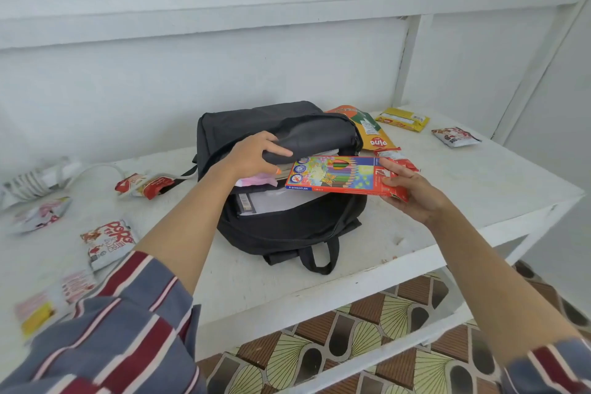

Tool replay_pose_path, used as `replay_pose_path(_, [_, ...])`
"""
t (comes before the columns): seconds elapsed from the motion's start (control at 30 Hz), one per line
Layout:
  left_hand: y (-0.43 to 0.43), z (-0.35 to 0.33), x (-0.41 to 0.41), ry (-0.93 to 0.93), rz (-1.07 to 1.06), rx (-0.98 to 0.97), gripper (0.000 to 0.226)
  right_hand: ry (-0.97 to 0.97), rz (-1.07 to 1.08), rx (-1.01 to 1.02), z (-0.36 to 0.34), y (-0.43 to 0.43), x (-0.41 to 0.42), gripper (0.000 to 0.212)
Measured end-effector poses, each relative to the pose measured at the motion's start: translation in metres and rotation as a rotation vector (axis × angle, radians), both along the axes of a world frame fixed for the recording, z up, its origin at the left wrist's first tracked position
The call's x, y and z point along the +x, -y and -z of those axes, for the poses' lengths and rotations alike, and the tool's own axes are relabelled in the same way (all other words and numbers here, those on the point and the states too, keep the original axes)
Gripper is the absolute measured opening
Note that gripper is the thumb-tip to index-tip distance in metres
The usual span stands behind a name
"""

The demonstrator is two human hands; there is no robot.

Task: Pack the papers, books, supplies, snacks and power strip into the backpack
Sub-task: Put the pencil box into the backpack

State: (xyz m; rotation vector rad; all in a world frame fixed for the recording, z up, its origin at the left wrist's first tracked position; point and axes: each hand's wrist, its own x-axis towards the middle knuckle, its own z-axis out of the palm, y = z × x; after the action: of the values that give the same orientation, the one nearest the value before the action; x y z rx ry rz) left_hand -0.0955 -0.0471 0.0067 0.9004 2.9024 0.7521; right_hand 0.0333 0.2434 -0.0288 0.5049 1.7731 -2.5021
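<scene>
While left hand (252,153) grips limp flap of soft black fabric backpack (287,227), fingers curled round it, right hand (412,192) pinches end of flat red cardboard coloured-pencil box (339,174) over open mouth. Risk: flap sags, rigid box corner catches zip edge or creases white papers (281,201) inside. Glossy crinkly snack packets (108,241), white power strip (32,182) lie unpacked on white painted bench (447,189).
</scene>
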Motion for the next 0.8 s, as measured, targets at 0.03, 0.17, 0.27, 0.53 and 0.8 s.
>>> replay_pose_path(0.03, [-0.001,0.000,0.002,0.015,0.017,-0.004,0.039,0.003,0.000,0.003,0.000,-0.001,0.000,0.032])
replay_pose_path(0.17, [-0.007,0.002,0.006,0.021,0.017,-0.105,0.040,0.013,-0.012,0.010,0.001,-0.003,0.000,0.031])
replay_pose_path(0.27, [-0.008,0.003,0.003,-0.035,0.004,-0.221,0.047,0.006,-0.021,0.010,0.001,-0.004,-0.002,0.033])
replay_pose_path(0.53, [-0.008,-0.003,-0.001,0.010,-0.059,-0.051,0.049,-0.001,-0.001,-0.013,0.000,0.004,-0.004,0.031])
replay_pose_path(0.8, [-0.007,-0.017,0.003,0.048,-0.079,0.003,0.056,-0.020,0.048,-0.046,-0.002,0.014,0.004,0.028])
